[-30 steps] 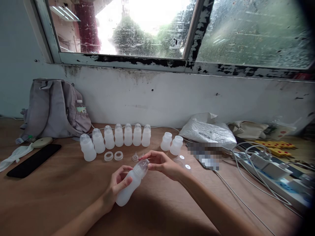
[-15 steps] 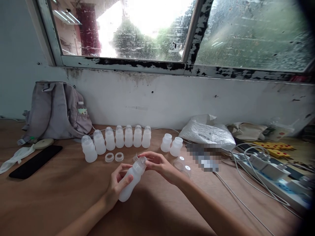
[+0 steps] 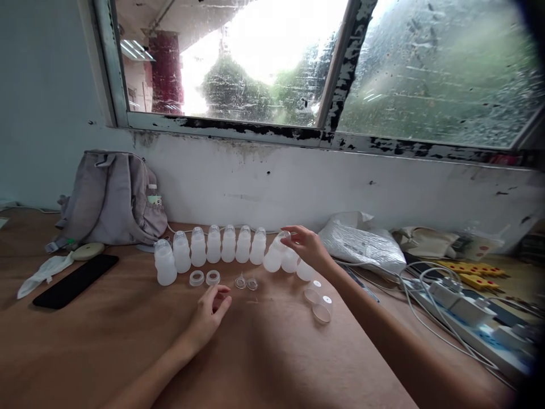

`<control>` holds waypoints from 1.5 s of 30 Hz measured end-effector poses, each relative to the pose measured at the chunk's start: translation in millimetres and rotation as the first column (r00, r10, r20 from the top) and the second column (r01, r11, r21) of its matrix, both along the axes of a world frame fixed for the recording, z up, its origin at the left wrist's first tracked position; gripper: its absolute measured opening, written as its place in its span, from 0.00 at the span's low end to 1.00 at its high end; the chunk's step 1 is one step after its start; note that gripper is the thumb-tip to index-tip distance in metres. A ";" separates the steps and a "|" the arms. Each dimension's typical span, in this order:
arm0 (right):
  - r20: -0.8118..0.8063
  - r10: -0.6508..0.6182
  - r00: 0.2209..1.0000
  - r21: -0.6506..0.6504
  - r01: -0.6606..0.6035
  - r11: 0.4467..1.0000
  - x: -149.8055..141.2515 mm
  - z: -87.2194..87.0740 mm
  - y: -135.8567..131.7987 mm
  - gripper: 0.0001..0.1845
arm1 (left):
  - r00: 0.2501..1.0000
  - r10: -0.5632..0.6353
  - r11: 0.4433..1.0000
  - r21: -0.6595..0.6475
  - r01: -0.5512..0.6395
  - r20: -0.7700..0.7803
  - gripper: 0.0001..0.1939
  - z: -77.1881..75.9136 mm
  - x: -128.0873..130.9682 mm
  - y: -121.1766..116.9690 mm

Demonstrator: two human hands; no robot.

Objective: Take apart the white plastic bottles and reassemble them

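Observation:
My right hand [image 3: 304, 243] grips the clear cap of a frosted baby bottle [image 3: 273, 258], which leans at the right end of a row of capped bottles [image 3: 229, 245]. Directly to its right, partly behind my hand and forearm, stand two more frosted bottles [image 3: 305, 271]. My left hand [image 3: 209, 313] hovers low over the table with its fingers apart, holding nothing. Just beyond it lie two white collar rings [image 3: 196, 278] and two clear teats [image 3: 252, 283]. Two clear caps [image 3: 322, 311] rest near my right forearm.
A grey backpack [image 3: 114, 199] leans on the wall at the left, with a black phone-like slab [image 3: 76, 281] and a white cloth [image 3: 45, 274] before it. Toward the right are a silvery plastic package [image 3: 361, 241], a power strip [image 3: 460, 318] and loose white cables.
My right hand has carried the capped bottle from in front of me to the right end of the row. The left hand has let go of it. The view has shifted slightly.

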State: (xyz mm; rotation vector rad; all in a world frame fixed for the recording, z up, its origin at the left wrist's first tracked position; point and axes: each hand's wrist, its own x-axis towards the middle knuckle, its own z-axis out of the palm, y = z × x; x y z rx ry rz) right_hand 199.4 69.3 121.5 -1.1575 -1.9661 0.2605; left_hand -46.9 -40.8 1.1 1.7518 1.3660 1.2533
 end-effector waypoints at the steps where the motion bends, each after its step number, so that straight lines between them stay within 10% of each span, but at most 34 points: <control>1: 0.085 -0.049 0.995 0.057 0.044 0.997 -0.6 -2.4 8.2 0.13 | 0.991 -0.011 0.996 0.083 0.022 -0.135 0.09 -0.1 -2.0 -0.5; 6: 0.193 -0.104 0.976 0.093 0.087 0.992 -10.5 -23.3 41.6 0.13 | 0.860 0.037 0.947 0.292 0.132 -0.509 0.10 -0.5 -5.2 -5.2; 20: 0.144 -0.116 0.983 0.048 0.111 0.993 -7.3 -41.7 77.3 0.15 | 0.644 0.287 0.912 0.409 0.044 -0.709 0.14 -3.6 -6.9 -1.5; 27: 0.095 -0.066 0.993 0.220 0.043 0.975 -13.3 -42.3 38.2 0.16 | 0.575 0.371 0.911 0.406 -0.072 -0.729 0.14 -7.9 -13.2 3.8; 37: 0.183 0.131 0.974 0.074 -0.146 0.986 -46.1 -133.5 -22.3 0.07 | 0.571 0.411 0.899 0.419 -0.125 -0.711 0.14 -7.6 -17.9 31.0; 45: 0.269 0.422 0.866 0.034 -0.446 0.894 -39.8 -114.0 -45.0 0.09 | 0.573 0.387 0.911 0.398 -0.114 -0.722 0.07 -3.2 -18.8 48.8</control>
